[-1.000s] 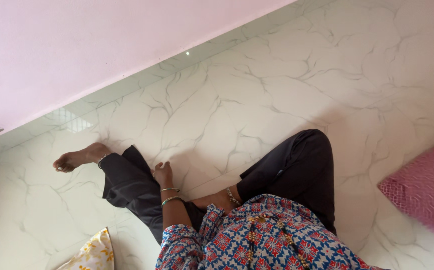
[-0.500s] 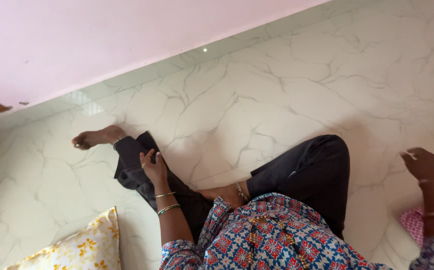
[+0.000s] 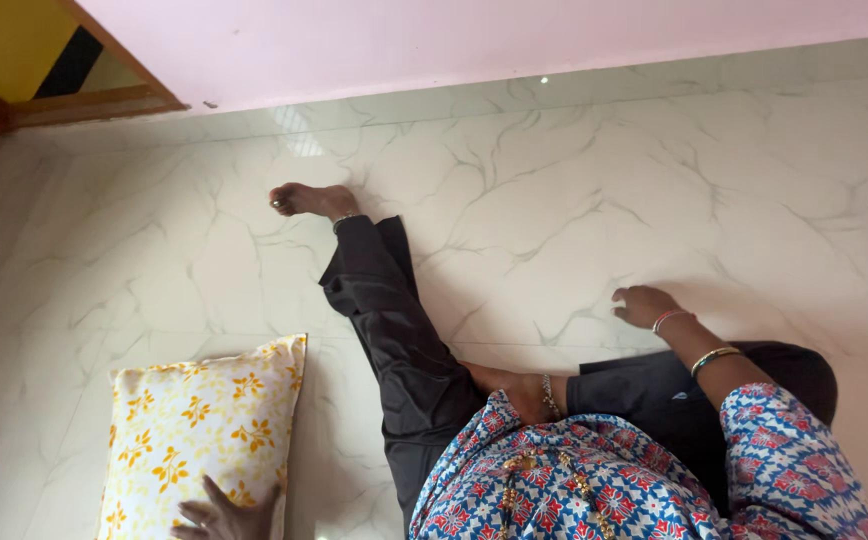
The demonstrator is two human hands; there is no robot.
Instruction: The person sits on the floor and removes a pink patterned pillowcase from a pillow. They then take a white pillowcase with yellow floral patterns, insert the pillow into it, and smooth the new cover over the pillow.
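A glossy white marble-look floor with grey veins fills most of the view, meeting a pale pink wall at the top, and a strip of brown wood and yellow shows in the upper left corner. The person sits on the floor in a blue, red and white patterned top and black trousers, one leg stretched out toward the wall with the bare foot lying on the tiles, the other leg folded in close to the body. A pillow in a white cover printed with yellow flowers lies flat on the floor just beside the stretched leg. The left hand rests on the near edge of that pillow, fingers spread flat, only partly in view at the bottom edge. The right hand, with bangles on its wrist, presses lightly on the bare floor beyond the folded knee, fingers loosely curled and holding nothing.
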